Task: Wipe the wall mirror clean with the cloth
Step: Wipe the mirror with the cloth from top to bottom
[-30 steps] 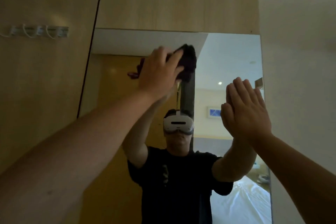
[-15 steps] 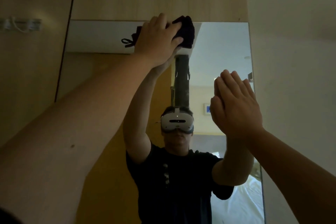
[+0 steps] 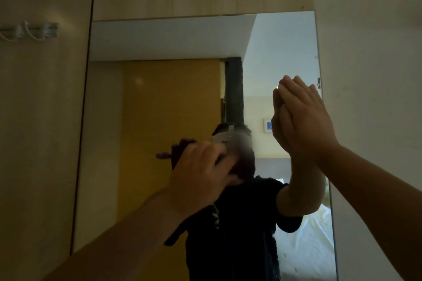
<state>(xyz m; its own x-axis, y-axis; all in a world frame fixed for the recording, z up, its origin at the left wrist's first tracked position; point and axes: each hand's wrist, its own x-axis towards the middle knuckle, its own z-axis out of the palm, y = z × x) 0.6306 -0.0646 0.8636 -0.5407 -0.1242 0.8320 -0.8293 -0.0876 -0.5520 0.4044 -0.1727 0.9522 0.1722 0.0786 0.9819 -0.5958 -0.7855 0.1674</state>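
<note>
Down from the top edge comes my left hand (image 3: 201,173), gripping the dark cloth (image 3: 180,150) against mid-mirror (image 3: 159,109), while my flat, empty right hand (image 3: 306,121) braces near the right edge.

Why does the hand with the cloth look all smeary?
Head view: the left hand gripping the dark cloth is motion-blurred; the right hand, flat on the mirror, looks sharper; the room is dim, with brighter ceiling reflected in the glass.

Single head-worn view, facing straight into the tall frameless wall mirror (image 3: 159,98) from close range, tilted slightly upward, its top edge and right edge both in frame.
</note>
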